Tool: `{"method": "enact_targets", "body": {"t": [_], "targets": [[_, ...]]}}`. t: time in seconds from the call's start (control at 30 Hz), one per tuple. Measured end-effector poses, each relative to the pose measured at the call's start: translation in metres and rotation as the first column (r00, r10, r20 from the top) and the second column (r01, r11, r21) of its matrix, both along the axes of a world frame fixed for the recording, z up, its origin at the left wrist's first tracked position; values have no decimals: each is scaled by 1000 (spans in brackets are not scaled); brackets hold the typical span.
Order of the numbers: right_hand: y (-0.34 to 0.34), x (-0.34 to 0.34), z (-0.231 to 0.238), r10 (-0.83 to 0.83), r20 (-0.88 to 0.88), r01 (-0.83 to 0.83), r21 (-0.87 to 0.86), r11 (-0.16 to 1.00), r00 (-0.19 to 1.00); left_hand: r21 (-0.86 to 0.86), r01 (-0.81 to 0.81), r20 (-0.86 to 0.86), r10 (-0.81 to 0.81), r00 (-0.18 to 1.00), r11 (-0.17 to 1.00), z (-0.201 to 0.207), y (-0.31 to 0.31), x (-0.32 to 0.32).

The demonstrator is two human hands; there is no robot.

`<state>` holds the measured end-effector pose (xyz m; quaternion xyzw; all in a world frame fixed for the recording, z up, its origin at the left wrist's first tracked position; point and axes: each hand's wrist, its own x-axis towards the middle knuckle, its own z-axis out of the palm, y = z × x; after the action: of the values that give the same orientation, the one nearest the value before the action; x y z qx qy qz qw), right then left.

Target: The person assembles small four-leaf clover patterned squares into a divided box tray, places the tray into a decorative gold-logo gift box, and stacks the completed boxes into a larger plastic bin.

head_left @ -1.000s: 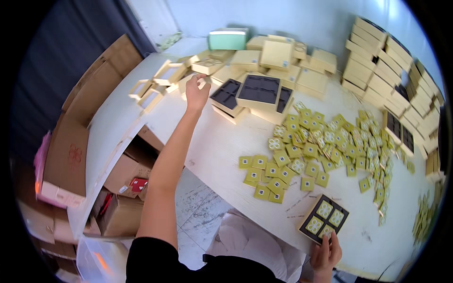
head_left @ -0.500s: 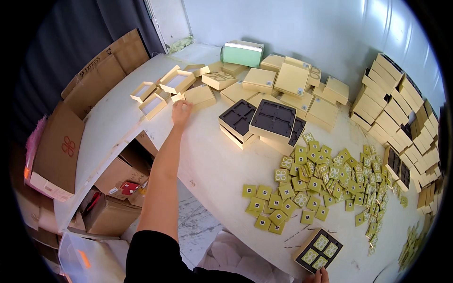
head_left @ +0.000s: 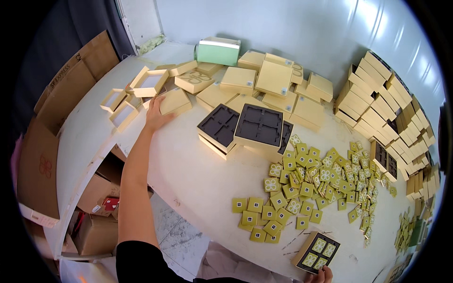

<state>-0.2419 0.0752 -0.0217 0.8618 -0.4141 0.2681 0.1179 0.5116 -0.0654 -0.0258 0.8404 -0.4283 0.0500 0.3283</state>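
My left hand [head_left: 157, 117] reaches to the far left of the table. Its fingers and thumb wrap round the left end of a cream cardboard box [head_left: 175, 102]; the fingertips are partly hidden by the box. At the table's near edge, my right hand [head_left: 323, 275] grips the near corner of an open cream box with a black insert [head_left: 325, 259]. Four-petal designs show on the green square packets [head_left: 319, 245] that fill its compartments. Only the fingers of my right hand come into view.
Cream lids [head_left: 150, 83] and closed boxes [head_left: 274, 79] lie at the back, near a mint-green box [head_left: 218, 51]. Open boxes with black inserts [head_left: 258, 123] stand mid-table. Loose green packets [head_left: 306, 189] spread rightward toward stacked boxes [head_left: 373, 89]. Brown cartons [head_left: 45, 160] stand at left.
My left hand has gone from bunched fingers beside the cream box to a wider grip round its left end. The whole view has shifted, moving the scene leftward; my right hand stays at the filled box.
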Motion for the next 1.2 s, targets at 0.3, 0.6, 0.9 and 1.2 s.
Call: {"method": "enact_targets", "body": {"t": [0.3, 0.6, 0.9, 1.2], "targets": [[-8, -2, -3, 61, 91, -64, 35, 997, 994, -27, 131, -20, -131, 991, 991, 4, 18, -17], [-8, 6, -1, 78, 101, -77, -11, 997, 992, -613, -320, -781, -616, 103, 723, 44, 88, -72], [-39, 122, 93, 358, 301, -432, 230, 872, 884, -829, -116, -401, -726, -558, 547, 61, 148, -315], [-97, 206, 147, 730, 40, -707, 288, 646, 682, -873, 215, -478, -681, -555, 438, 36, 181, -405]]}}
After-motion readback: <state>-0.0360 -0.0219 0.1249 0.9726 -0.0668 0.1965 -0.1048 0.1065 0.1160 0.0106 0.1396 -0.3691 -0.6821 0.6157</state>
